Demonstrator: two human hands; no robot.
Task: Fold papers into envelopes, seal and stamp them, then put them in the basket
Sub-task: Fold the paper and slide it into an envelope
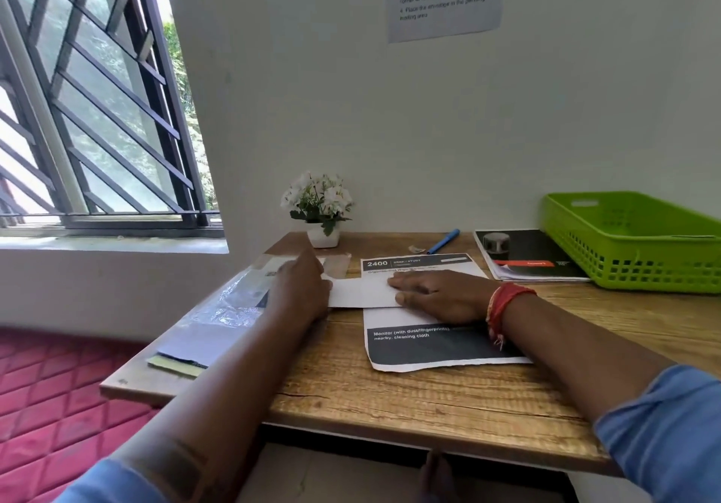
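envelope: a white envelope [361, 292] lies flat on the wooden worktop [390, 397], its right part over a printed sheet [425, 350].
left hand: the left hand [300, 292] rests at the envelope's left end, fingers reaching toward a clear plastic packet [234, 299]; from behind i cannot tell whether they pinch anything.
right hand: the right hand [433, 294] lies flat with straight fingers, pressing down on the envelope's right half and gripping nothing.
basket: the green basket [632, 245] stands well apart at the far right of the worktop; nothing shows inside it from this angle.
other things: a blue pen [443, 241], a small scrap [416, 249] that may be a stamp, and a dark booklet [526, 255] lie near the wall.
progress: early, by my reading; one envelope looks filled and is being pressed flat or sealed.
left to do: no stamp shows on the envelope, it is not yet in the basket, and the printed sheet is still unfolded.
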